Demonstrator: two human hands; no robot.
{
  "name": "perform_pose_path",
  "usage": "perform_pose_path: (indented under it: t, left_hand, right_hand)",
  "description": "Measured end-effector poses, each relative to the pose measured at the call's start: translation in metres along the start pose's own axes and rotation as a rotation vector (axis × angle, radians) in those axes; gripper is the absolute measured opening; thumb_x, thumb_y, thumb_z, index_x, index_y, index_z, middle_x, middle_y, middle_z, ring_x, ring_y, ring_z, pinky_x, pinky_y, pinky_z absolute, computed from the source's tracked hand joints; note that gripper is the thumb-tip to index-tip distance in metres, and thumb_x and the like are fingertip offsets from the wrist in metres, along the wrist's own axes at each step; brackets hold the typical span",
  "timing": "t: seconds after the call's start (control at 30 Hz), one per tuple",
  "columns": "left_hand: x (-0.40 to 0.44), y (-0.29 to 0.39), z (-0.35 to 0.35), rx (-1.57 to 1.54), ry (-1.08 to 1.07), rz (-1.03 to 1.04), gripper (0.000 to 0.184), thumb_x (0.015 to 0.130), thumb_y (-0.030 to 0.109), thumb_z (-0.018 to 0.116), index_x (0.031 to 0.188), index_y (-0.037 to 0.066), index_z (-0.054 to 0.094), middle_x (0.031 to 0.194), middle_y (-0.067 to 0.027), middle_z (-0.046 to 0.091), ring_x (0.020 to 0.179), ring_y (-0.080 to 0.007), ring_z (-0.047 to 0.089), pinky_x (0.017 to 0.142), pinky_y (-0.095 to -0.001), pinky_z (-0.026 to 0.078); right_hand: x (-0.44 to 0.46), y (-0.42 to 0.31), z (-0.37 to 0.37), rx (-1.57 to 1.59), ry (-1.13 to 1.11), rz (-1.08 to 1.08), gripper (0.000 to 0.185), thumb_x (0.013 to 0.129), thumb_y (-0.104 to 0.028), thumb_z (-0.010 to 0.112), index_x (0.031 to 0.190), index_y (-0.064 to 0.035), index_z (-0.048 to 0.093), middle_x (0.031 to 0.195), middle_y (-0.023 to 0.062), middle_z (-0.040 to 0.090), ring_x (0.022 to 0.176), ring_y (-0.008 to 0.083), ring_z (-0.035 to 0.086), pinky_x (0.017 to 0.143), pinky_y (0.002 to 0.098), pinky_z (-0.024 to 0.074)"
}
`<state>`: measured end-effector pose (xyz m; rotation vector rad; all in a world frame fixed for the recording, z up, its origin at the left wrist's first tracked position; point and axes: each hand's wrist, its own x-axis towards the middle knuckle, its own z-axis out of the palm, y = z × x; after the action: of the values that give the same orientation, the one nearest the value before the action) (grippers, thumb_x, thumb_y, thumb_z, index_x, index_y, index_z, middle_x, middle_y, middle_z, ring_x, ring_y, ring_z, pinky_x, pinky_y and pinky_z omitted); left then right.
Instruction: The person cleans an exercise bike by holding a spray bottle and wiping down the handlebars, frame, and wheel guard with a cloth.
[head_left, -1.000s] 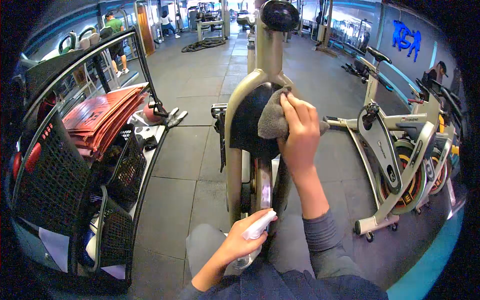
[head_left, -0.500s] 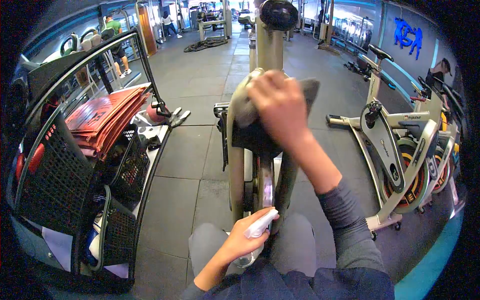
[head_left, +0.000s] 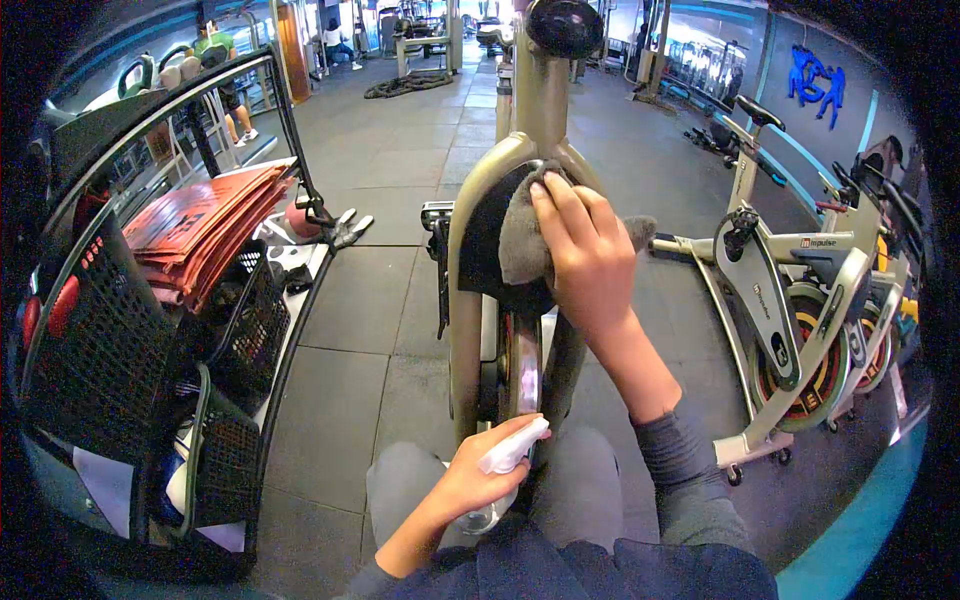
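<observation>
An exercise bike stands upright right in front of me, its beige frame forking around a black guard and a wheel. My right hand presses a grey cloth against the guard's upper right part, with one corner of the cloth sticking out past the frame. Low between my knees, my left hand grips a spray bottle by its white trigger head. The bottle's clear lower part shows beneath that hand, mostly hidden.
To the left, a black rack holds orange-red folded sheets and black mesh baskets. More exercise bikes line the right side. A coiled rope lies on the floor farther off, and people are in the background.
My right hand has shifted with the cloth from the guard's upper left toward its right side and a little lower. My left hand keeps its hold on the spray bottle.
</observation>
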<state>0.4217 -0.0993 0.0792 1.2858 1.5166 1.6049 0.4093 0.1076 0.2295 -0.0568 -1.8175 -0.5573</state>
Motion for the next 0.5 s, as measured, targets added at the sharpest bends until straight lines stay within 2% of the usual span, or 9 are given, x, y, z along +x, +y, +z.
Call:
perform_pose_path:
  t: [0.07,0.27,0.5]
  left_hand:
    - [0.0,0.001,0.0,-0.006,-0.001,-0.009,0.056,0.078,0.001,0.062,0.133,0.001,0.05,0.119,-0.0102,0.066,0.105,-0.0151,0.061,0.091,-0.0279,0.047]
    - [-0.002,0.009,0.001,0.028,0.015,-0.033,0.056,0.078,-0.002,0.064,0.133,-0.001,0.049,0.12,-0.0105,0.065,0.106,-0.014,0.061,0.089,-0.0269,0.048]
    - [-0.001,0.009,0.002,0.073,0.028,0.003,0.057,0.078,-0.001,0.064,0.133,0.0,0.049,0.119,-0.0101,0.065,0.105,-0.0145,0.061,0.087,-0.0265,0.049]
  right_hand:
    - [0.012,-0.001,0.004,0.029,-0.036,0.053,0.03,0.075,-0.007,0.058,0.103,-0.0041,0.069,0.113,0.0049,0.065,0.098,0.0234,0.06,0.079,0.0348,0.0535]
    - [0.035,-0.007,0.017,-0.085,-0.159,0.065,0.015,0.076,-0.01,0.059,0.089,-0.0062,0.065,0.107,0.0023,0.064,0.095,0.0237,0.06,0.074,0.035,0.0528]
    - [0.014,-0.013,0.007,-0.091,-0.072,-0.02,0.012,0.076,-0.013,0.06,0.087,-0.0091,0.063,0.109,0.0016,0.063,0.096,0.0214,0.058,0.07,0.0325,0.0493]
